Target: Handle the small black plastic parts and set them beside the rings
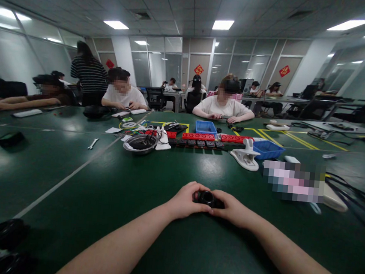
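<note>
Both my hands meet at the middle of the dark green table (106, 190) around one small black round part (207, 198) with a ring-shaped opening on top. My left hand (185, 200) curls over its left side, fingers closed on it. My right hand (233, 208) grips its right side. The part rests on or just above the table top; its underside is hidden by my fingers.
Beyond my hands lie a metal bowl (140, 143), a white clamp-like piece (247, 155), two blue bins (268, 149), red and black parts in a row (198, 137) and a wrench (92, 144). Black round parts (5, 234) sit at the near left. Cables (354, 192) run at right. People sit across the table.
</note>
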Demonstrator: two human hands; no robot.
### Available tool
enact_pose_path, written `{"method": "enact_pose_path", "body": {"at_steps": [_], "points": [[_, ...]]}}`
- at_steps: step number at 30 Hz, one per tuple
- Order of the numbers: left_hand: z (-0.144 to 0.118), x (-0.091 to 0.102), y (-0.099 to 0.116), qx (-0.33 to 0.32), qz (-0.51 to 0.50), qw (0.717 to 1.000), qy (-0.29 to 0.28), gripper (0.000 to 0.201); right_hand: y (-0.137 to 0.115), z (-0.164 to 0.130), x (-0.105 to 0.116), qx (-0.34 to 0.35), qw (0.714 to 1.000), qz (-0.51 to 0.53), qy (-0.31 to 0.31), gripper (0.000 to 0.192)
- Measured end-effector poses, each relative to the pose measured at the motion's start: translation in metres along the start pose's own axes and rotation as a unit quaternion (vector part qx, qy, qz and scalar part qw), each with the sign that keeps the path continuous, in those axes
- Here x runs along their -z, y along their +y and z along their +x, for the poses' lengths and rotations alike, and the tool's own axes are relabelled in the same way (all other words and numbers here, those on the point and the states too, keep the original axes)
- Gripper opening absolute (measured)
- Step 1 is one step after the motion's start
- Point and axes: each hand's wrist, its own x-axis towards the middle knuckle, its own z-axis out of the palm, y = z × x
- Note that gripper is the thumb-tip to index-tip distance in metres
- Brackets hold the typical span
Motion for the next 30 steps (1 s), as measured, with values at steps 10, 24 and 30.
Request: {"method": "enact_pose_path", "body": {"at_steps": [10, 24, 30], "points": [[-0.0004, 0.0032, 0.0039, 0.0, 0.007, 1.0, -0.026, 0.045, 0.0058, 0.0002, -0.0021, -0.008, 1.0, 0.0, 0.006, 0.03], [0.0, 0.0011, 0.0056, 0.012, 0.005, 1.0, -0.013, 0.044, 0.0068, 0.0007, -0.0025, -0.015, 1.0, 0.009, 0.007, 0.031], [0.0002, -0.0057, 0.0061, 0.031, 0.026, 0.999, 0.027, 0.043, 0.0073, 0.0021, -0.0065, -0.053, 0.997, -0.027, 0.049, 0.026]]}}
